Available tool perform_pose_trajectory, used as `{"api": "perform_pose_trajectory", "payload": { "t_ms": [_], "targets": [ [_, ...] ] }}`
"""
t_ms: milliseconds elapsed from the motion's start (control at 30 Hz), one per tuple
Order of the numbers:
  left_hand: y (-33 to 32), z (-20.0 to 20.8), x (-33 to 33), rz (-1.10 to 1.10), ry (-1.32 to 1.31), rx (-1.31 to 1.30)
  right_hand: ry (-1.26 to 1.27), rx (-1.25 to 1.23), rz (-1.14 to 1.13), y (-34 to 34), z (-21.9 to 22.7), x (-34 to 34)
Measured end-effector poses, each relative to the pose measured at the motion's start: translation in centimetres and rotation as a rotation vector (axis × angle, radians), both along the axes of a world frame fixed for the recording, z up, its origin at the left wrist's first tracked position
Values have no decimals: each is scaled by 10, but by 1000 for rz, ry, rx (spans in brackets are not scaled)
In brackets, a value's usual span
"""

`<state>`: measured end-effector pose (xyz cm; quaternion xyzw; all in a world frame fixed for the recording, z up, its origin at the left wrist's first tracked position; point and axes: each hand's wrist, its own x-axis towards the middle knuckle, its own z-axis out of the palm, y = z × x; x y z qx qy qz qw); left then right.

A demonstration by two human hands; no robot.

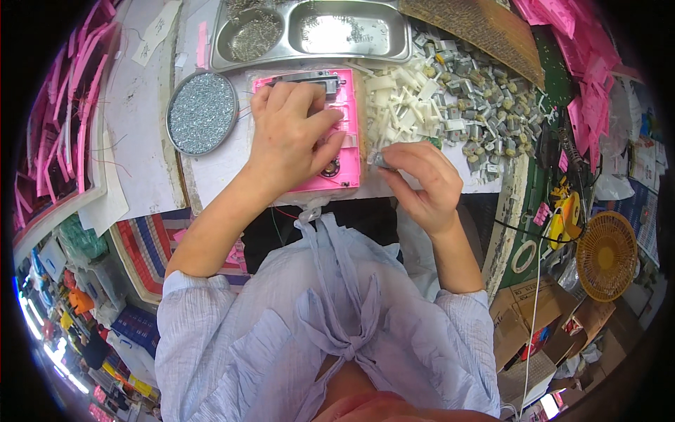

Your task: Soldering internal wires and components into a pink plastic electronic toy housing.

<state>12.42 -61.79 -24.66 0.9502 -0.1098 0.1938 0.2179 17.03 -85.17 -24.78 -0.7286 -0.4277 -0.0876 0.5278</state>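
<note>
A shallow pink plastic casing [304,184] lies in front of me at the table's near edge, with a dark grey bar-shaped part along its far end and a small round black part near its lower right. My left hand [290,130] rests over it, fingers curled down and gripping the casing; what lies under the palm is hidden. Just right of the casing, my right hand [424,181] pinches a small grey motor [381,160] between thumb and fingertips. Beyond that hand are a heap of white plastic parts [404,102] and a pile of small metal motors [485,105].
A round dish [202,114] of small silvery pieces stands left of the casing. At the back sits a steel compartment tray [290,36] with small metal parts. Pink pieces fill a bin [102,184] at far left. A brown basket [606,254] and cardboard boxes are at right.
</note>
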Motion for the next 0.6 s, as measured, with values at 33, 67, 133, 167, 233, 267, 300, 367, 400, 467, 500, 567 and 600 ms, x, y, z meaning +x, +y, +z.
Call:
{"api": "perform_pose_trajectory", "payload": {
  "t_ms": [33,67,133,167,233,267,300,367,400,467,500,567,600],
  "targets": [
    [1,-1,-1,-19,-1,-23,13,11,0,1,-1,0],
    [3,-3,-4,-21,-7,-15,28,28,5,2,-2,0],
    [5,-9,-9,-23,-18,0,65,4,-5,3,-2,0],
    [5,-9,-9,-25,-17,-14,83,-6,-8,4,-2,0],
    [5,-9,-11,-29,-14,-42,102,23,-8,7,-6,0],
    [6,-8,-12,-24,-12,-51,112,35,-8,8,-7,0],
    [9,-5,-14,-20,-11,-61,120,23,-5,9,-8,0],
    [15,-5,-21,-13,-1,-102,134,-2,4,13,-7,1],
    [19,-8,-25,-11,6,-134,124,-43,0,16,-5,2],
    [21,-13,-33,-6,22,-174,103,-117,-4,24,-3,4],
    [21,-14,-38,-2,31,-183,64,-139,-11,29,-4,6],
    [22,-16,-41,-18,14,-207,-18,-184,-29,40,-6,14],
    [22,-16,-40,-38,-13,-223,-51,-216,-30,42,-10,21]
  ]
}}
